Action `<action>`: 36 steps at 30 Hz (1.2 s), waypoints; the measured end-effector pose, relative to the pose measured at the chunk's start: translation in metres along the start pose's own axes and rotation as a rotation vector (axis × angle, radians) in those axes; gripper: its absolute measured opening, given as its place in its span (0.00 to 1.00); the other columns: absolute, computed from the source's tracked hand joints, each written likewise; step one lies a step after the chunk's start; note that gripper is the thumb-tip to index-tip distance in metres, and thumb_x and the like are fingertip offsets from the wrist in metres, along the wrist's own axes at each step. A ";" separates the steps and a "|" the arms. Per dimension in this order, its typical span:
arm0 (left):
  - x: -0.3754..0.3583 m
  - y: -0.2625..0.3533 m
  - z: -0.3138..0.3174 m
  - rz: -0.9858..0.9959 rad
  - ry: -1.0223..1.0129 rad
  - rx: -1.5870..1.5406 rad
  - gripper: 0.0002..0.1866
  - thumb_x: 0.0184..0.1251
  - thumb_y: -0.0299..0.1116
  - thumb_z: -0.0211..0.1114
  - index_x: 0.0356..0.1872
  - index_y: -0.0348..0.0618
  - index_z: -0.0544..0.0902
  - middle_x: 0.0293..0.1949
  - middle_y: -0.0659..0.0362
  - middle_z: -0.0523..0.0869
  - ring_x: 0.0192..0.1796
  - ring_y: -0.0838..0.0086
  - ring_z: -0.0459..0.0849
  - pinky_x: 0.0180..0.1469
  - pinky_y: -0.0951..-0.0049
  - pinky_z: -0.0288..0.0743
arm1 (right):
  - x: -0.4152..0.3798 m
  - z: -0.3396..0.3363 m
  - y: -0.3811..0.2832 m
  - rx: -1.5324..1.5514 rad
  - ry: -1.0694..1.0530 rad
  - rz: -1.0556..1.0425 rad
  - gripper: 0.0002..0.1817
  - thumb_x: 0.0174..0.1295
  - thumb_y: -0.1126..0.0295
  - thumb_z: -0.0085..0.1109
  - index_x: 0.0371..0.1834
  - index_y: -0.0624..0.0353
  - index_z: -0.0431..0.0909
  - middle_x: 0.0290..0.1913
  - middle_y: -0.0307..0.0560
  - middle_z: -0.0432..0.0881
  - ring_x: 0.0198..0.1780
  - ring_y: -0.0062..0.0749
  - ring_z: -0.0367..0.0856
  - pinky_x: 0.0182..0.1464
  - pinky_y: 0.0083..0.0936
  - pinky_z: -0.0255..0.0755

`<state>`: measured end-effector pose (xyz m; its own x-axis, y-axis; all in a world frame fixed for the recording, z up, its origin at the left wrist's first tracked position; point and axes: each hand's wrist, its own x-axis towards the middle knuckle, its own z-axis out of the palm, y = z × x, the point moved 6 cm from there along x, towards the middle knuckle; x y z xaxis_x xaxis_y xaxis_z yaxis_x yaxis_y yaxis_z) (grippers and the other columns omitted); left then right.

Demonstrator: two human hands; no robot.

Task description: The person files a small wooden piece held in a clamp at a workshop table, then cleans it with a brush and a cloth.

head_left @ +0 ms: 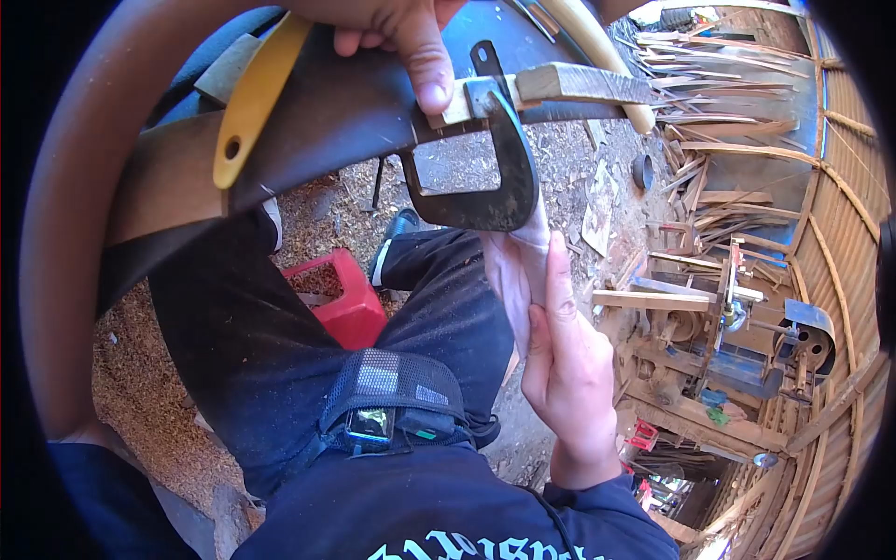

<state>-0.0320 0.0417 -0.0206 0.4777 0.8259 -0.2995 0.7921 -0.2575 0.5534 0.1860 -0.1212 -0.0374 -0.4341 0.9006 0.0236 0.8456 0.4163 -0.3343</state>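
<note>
At the top, my left hand point(415, 51) rests on the dark curved surface point(345, 103), partly cut off by the view's edge. Its thumb presses on a small wooden block point(455, 110), and the other fingers are curled. Beside that thumb a black C-clamp point(518, 182) hooks over the edge, with its upper end on the block. Below the clamp hangs a pale, wrinkled cloth point(509, 271). My right hand point(569, 364) is closed around its lower part, index finger pointing up; whether a screw is inside the cloth is hidden. A larger wood piece point(583, 84) lies right of the clamp.
A yellow flat handle-like piece point(257, 103) lies on the dark surface at left. Between my legs stands a red plastic stool point(345, 299). Shavings cover the floor. Stacked wood strips point(737, 93) and machinery point(737, 327) stand on the right.
</note>
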 end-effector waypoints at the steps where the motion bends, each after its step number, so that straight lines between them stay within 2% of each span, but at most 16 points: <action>1: 0.001 0.004 -0.001 -0.070 -0.028 0.015 0.32 0.43 0.58 0.85 0.32 0.35 0.89 0.24 0.55 0.89 0.27 0.70 0.89 0.29 0.73 0.82 | 0.004 0.000 0.000 0.002 0.010 -0.010 0.34 0.71 0.85 0.51 0.82 0.66 0.60 0.49 0.68 0.87 0.45 0.55 0.91 0.48 0.33 0.82; 2: 0.004 0.013 0.001 -0.196 -0.010 0.080 0.32 0.43 0.59 0.85 0.33 0.35 0.89 0.25 0.55 0.89 0.28 0.70 0.89 0.29 0.73 0.83 | 0.008 0.000 -0.001 0.004 0.019 -0.019 0.34 0.71 0.85 0.51 0.82 0.65 0.60 0.50 0.68 0.87 0.46 0.55 0.91 0.49 0.33 0.82; 4: 0.005 0.017 0.003 -0.268 0.000 0.100 0.33 0.42 0.59 0.85 0.33 0.36 0.89 0.26 0.55 0.90 0.28 0.70 0.89 0.30 0.74 0.83 | 0.023 0.001 0.005 -0.010 0.028 -0.065 0.34 0.72 0.85 0.51 0.82 0.65 0.60 0.50 0.69 0.86 0.45 0.56 0.91 0.48 0.33 0.82; 8: 0.008 -0.005 0.004 -0.097 -0.060 -0.060 0.32 0.41 0.58 0.86 0.34 0.36 0.89 0.28 0.54 0.90 0.29 0.70 0.89 0.30 0.73 0.83 | 0.047 0.006 0.006 -0.032 -0.009 -0.024 0.35 0.71 0.85 0.53 0.82 0.63 0.61 0.48 0.69 0.86 0.42 0.58 0.90 0.45 0.36 0.82; 11: 0.007 0.004 0.006 -0.165 -0.017 -0.024 0.32 0.40 0.58 0.86 0.33 0.36 0.89 0.26 0.55 0.90 0.27 0.70 0.89 0.30 0.73 0.83 | 0.037 0.004 0.006 -0.022 -0.044 0.014 0.36 0.70 0.85 0.53 0.82 0.62 0.61 0.44 0.67 0.87 0.40 0.56 0.91 0.43 0.36 0.82; 14: 0.004 -0.002 -0.002 -0.115 -0.050 -0.033 0.33 0.39 0.58 0.85 0.31 0.35 0.88 0.24 0.56 0.89 0.27 0.71 0.89 0.30 0.73 0.83 | 0.007 -0.007 0.000 0.044 -0.064 0.062 0.36 0.69 0.85 0.51 0.82 0.63 0.60 0.43 0.66 0.88 0.37 0.54 0.91 0.41 0.35 0.82; 17: 0.002 0.005 -0.002 -0.205 -0.018 0.012 0.33 0.38 0.58 0.86 0.30 0.35 0.87 0.23 0.57 0.89 0.27 0.72 0.89 0.30 0.73 0.84 | 0.015 -0.015 -0.001 -0.039 -0.033 0.023 0.41 0.61 0.85 0.54 0.83 0.63 0.59 0.31 0.58 0.86 0.28 0.49 0.87 0.35 0.45 0.81; 21: 0.007 0.011 0.002 -0.347 0.036 0.095 0.32 0.36 0.56 0.88 0.29 0.35 0.87 0.22 0.57 0.88 0.26 0.72 0.89 0.29 0.74 0.83 | 0.017 -0.011 0.005 -0.178 -0.097 0.020 0.44 0.57 0.85 0.56 0.83 0.62 0.60 0.25 0.51 0.82 0.21 0.43 0.83 0.28 0.39 0.79; 23: 0.013 0.017 0.006 -0.456 0.066 0.175 0.32 0.36 0.55 0.88 0.28 0.35 0.87 0.22 0.57 0.88 0.25 0.73 0.89 0.28 0.74 0.83 | 0.002 0.003 0.011 -0.090 0.008 -0.031 0.43 0.57 0.85 0.56 0.82 0.62 0.62 0.23 0.47 0.78 0.19 0.38 0.80 0.25 0.37 0.77; 24: 0.012 0.015 0.004 -0.426 0.080 0.165 0.31 0.36 0.55 0.88 0.28 0.35 0.87 0.22 0.57 0.87 0.25 0.73 0.88 0.28 0.74 0.83 | -0.006 0.005 0.014 -0.056 0.043 -0.035 0.43 0.57 0.85 0.56 0.82 0.63 0.62 0.22 0.47 0.78 0.19 0.37 0.80 0.25 0.37 0.77; 27: 0.005 0.009 0.002 -0.316 0.083 0.102 0.31 0.37 0.55 0.88 0.28 0.35 0.87 0.22 0.58 0.87 0.25 0.72 0.88 0.27 0.74 0.82 | -0.014 0.009 0.016 0.012 -0.016 0.032 0.40 0.62 0.85 0.54 0.82 0.62 0.62 0.32 0.52 0.80 0.28 0.41 0.84 0.33 0.38 0.79; 28: 0.002 0.002 0.000 -0.219 0.059 0.041 0.31 0.37 0.55 0.88 0.28 0.35 0.87 0.22 0.58 0.87 0.25 0.72 0.88 0.27 0.74 0.82 | -0.013 0.006 0.012 -0.008 -0.092 0.069 0.38 0.66 0.85 0.52 0.83 0.64 0.59 0.41 0.58 0.84 0.36 0.47 0.88 0.39 0.39 0.81; 30: 0.005 0.003 -0.002 -0.201 0.053 0.048 0.31 0.37 0.55 0.88 0.28 0.35 0.87 0.22 0.58 0.88 0.25 0.72 0.88 0.27 0.74 0.82 | 0.004 0.001 0.006 -0.050 -0.131 0.073 0.36 0.70 0.85 0.51 0.83 0.65 0.58 0.49 0.63 0.88 0.42 0.53 0.91 0.45 0.40 0.83; 33: 0.008 0.017 0.002 -0.333 0.102 0.127 0.31 0.38 0.55 0.88 0.28 0.34 0.87 0.22 0.57 0.88 0.25 0.72 0.88 0.28 0.74 0.83 | 0.033 0.001 0.008 -0.093 -0.030 -0.012 0.39 0.66 0.84 0.53 0.83 0.60 0.59 0.37 0.58 0.84 0.31 0.51 0.87 0.36 0.42 0.80; 34: 0.006 0.013 0.002 -0.293 0.104 0.082 0.31 0.38 0.54 0.88 0.28 0.34 0.87 0.22 0.57 0.88 0.25 0.72 0.88 0.28 0.74 0.83 | 0.032 0.004 0.009 -0.090 0.008 -0.021 0.42 0.62 0.84 0.54 0.84 0.55 0.59 0.30 0.54 0.80 0.25 0.50 0.83 0.31 0.43 0.78; 36: 0.008 0.000 -0.002 -0.161 0.037 -0.001 0.30 0.39 0.53 0.89 0.29 0.34 0.88 0.22 0.57 0.88 0.24 0.73 0.88 0.28 0.74 0.83 | 0.023 0.006 0.009 -0.086 0.028 -0.009 0.47 0.58 0.84 0.55 0.85 0.50 0.58 0.22 0.50 0.76 0.20 0.49 0.80 0.26 0.45 0.77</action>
<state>-0.0285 0.0490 -0.0215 0.3306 0.8743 -0.3555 0.8568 -0.1201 0.5014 0.1818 -0.0975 -0.0458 -0.4344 0.8992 0.0529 0.8655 0.4330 -0.2518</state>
